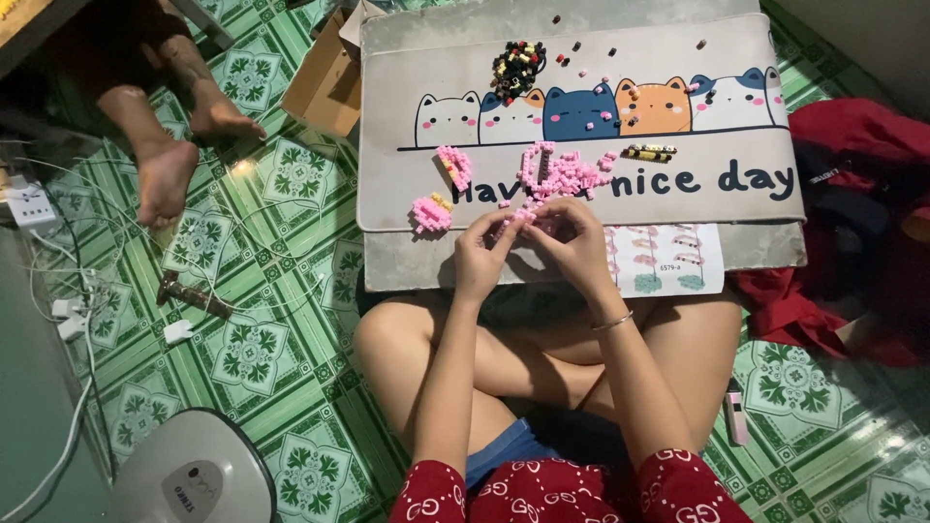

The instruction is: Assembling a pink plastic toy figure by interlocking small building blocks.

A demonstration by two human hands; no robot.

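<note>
I sit cross-legged on the floor in front of a grey mat [581, 116] printed with cartoon cats. My left hand [481, 254] and my right hand [572, 242] meet over the mat's near edge, both pinching a small pink block piece [524, 217] between the fingertips. Just beyond the hands lies a loose pile of pink blocks [560, 174]. Two pink and yellow built pieces [452, 165] [431, 213] lie to the left. A heap of dark and yellow blocks [516, 70] sits at the mat's far side. A short dark and yellow strip [648, 152] lies to the right.
A printed instruction sheet [668, 260] lies by my right hand. Another person's bare feet [179, 145] rest on the green patterned tiles at the left, near white cables and a power strip [29, 205]. A cardboard box [325, 82], red cloth [852, 232] and a white appliance [189, 475] surround me.
</note>
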